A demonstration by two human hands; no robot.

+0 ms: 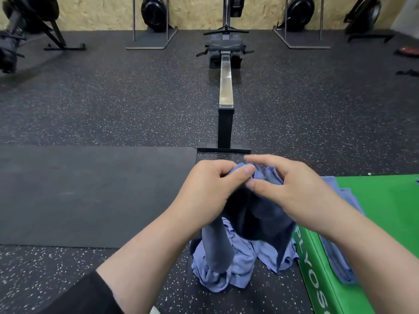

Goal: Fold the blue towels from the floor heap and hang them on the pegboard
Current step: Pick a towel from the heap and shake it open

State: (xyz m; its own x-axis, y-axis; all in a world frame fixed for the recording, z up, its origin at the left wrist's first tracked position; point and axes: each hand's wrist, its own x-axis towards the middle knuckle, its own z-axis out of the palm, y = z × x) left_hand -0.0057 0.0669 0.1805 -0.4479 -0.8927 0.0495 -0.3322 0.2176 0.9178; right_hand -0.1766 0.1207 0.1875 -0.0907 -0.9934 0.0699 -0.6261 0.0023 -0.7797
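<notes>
Pinching towel (256, 214) over heap (229, 266); rower (225, 87) ahead, green box (385, 211) right.

Blue towel (258, 214) hanging above crumpled floor heap (229, 268)

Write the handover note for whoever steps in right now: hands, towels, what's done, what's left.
Left hand: grips the top edge of a blue towel held up in front of the body.
Right hand: thumb and fingers at the same edge; whether its grip has closed can't be told.
Floor heap: more blue towels lie bunched directly below.
Green plyo box, on the right: blue cloth lies on it; whether folded is unclear.
Done: one towel lifted.
Left: fold it, work through the heap, hang all. Pegboard not in view.
</notes>
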